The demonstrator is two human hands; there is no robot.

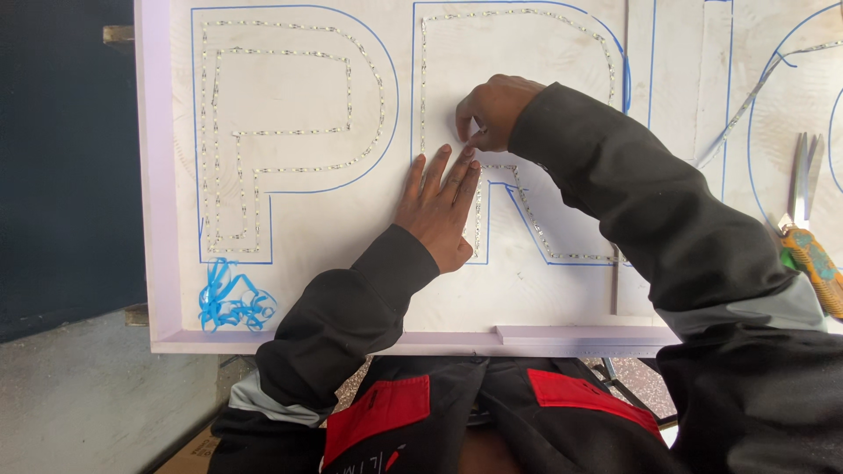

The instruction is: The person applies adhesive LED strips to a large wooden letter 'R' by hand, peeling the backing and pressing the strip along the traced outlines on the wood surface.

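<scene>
**Pinch above, flat palm below, on the second letter**

Where the right hand (496, 110) bunches its fingertips, it pinches what looks like the light strip (479, 211) (contact point hidden under the fingers) at the letter's inner corner. Left hand (436, 206) lies just below, fingers spread and pressed flat on the white sign board (527, 290), fingertips almost touching the right hand. Strip's long axis runs down from the pinch, along the left fingers' edge. Outward: blue outline (195, 132), blue film curls (233, 298) at lower left, scissors (808, 219) far right.
</scene>
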